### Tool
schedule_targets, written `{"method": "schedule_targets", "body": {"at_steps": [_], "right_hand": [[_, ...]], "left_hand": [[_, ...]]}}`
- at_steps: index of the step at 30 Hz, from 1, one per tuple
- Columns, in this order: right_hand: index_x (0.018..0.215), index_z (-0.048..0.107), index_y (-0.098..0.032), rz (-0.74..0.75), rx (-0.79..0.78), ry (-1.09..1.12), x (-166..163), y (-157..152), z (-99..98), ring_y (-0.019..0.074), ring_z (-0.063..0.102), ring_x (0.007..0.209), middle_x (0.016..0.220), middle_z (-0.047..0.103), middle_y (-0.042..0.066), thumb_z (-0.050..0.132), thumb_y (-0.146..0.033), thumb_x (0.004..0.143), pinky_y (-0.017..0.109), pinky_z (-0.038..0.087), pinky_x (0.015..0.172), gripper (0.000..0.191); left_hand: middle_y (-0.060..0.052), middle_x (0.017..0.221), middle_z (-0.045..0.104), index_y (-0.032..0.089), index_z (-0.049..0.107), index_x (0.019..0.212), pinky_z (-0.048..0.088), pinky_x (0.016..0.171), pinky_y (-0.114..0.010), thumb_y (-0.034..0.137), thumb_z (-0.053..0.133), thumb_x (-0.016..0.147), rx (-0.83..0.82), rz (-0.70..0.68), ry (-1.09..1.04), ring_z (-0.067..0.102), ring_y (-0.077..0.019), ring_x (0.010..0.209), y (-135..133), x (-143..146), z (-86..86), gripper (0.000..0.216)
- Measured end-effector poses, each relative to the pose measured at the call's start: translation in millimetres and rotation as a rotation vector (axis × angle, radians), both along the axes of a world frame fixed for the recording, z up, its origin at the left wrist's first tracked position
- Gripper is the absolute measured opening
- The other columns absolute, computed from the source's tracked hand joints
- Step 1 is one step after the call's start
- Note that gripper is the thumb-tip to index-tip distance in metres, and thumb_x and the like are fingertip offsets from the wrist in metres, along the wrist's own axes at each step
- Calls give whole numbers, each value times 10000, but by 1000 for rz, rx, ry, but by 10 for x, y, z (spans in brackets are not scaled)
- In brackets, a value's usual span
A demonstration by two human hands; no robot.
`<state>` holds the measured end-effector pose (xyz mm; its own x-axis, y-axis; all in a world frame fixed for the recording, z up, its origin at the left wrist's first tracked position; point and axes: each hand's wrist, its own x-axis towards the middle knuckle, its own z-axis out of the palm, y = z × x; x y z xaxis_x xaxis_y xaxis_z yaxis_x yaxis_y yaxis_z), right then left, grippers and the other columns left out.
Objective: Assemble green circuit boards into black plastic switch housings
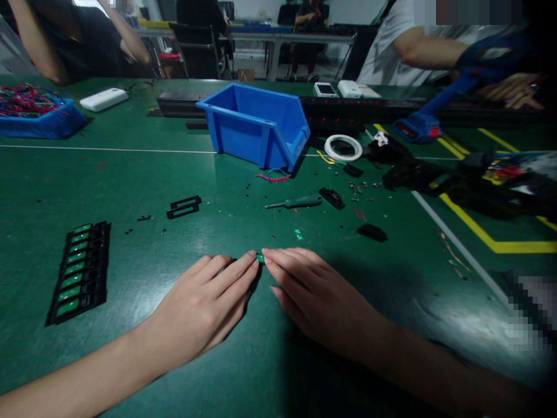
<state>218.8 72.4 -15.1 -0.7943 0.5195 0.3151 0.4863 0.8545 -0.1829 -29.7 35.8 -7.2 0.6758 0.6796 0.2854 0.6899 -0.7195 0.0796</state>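
At the middle of the table, the fingertips of my left hand (pixel 206 302) and my right hand (pixel 315 290) meet around a small green circuit board (pixel 260 258). Both hands are closed, fingers pressed together, and cover most of the piece. A bit of black shows behind my left fingers; I cannot tell what it is. Just beyond my right hand lies another small green board (pixel 298 234). A green-handled screwdriver (pixel 302 201) rests farther out. To the left, a black tray (pixel 100 261) carries a column of several green boards. Two slotted black frames (pixel 184 207) lie beyond my left hand.
A blue bin (pixel 243 136) stands at the back, with a white ring (pixel 343 148) beside it. Screws (pixel 357 188) and black plastic parts (pixel 372 233) lie to the right. A blue power tool (pixel 435 116) and a wire-filled blue bin (pixel 52 125) flank the table; people sit opposite.
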Motion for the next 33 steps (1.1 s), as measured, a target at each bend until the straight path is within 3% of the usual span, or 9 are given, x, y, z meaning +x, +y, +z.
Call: {"method": "schedule_targets", "body": {"at_steps": [16, 33], "right_hand": [[1368, 511, -73, -27, -2, 54, 37, 14, 0, 288, 511, 1316, 1412, 576, 168, 546, -201, 971, 502, 448, 1133, 418], [1407, 514, -167, 146, -144, 62, 128, 213, 2, 258, 496, 1353, 1461, 555, 134, 540, -199, 981, 490, 411, 1136, 429]], "left_hand": [[-122, 1474, 553, 92, 507, 1439, 516, 822, -435, 200, 552, 977, -4, 14, 19, 561, -272, 1042, 6, 9, 4, 476], [-131, 1450, 565, 93, 526, 1418, 514, 818, -437, 190, 530, 987, -12, 17, 10, 554, -271, 1027, 17, 17, 21, 442]]}}
